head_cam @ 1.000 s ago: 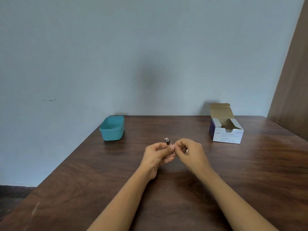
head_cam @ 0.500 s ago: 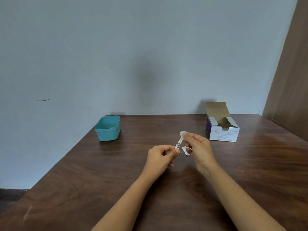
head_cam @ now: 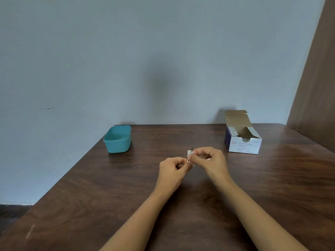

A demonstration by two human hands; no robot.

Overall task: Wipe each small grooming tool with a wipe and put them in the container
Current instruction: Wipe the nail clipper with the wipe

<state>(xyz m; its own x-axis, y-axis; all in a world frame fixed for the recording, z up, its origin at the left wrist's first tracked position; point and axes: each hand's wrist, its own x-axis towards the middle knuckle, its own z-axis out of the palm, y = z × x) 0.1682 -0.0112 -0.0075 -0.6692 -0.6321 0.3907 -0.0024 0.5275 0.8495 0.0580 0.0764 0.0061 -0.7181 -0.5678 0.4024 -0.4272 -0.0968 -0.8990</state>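
Teal container [head_cam: 117, 146] sits far left on the table [head_cam: 137, 182], w/ small bits inside, can't tell what. At centre, the left hand [head_cam: 173, 170] pinches the low end of the grooming tool [head_cam: 192, 148], held just above the table. The right hand [head_cam: 211, 158] has its fingers clenched on the wipe [head_cam: 190, 153], which is wrapped round the tool w/ the tip poking out. Risk imo: thin pinch + damp wipe, so the tool could slip & drop, or the tip could jab a finger.

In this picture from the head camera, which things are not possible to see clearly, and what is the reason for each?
Head view, grooming tool: only a dark tip shows; the wipe, the left hand and the right hand cover the rest, so its kind is unclear.
Head view, teal container: small dark items inside, too small to identify.
Head view, swab box: contents shadowed behind its flaps.
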